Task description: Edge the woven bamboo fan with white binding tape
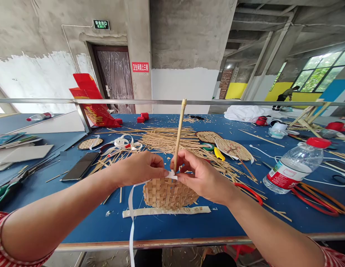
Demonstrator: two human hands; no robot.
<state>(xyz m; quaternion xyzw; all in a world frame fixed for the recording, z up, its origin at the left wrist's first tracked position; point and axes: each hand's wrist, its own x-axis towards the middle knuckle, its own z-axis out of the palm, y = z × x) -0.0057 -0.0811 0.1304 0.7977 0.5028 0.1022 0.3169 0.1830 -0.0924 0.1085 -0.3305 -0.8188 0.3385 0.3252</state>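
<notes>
Head view: L hand [143, 168] & R hand [201, 176] pinching white tape [130, 202] at top edge of woven panel [168, 194], over worktop [100, 228].
Panel prob. light, stiffish, strips may split if bent hard; best held by flat sides. Tape looks soft, floppy; take near end. Both grips almost closed on tape, thumb to finger, R beside foot of near-upright stick [179, 133]; can't tell if touching stick.

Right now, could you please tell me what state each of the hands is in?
Left hand: closed, pinching the white tape.
Right hand: closed, holding the stick near its lower end.
</notes>
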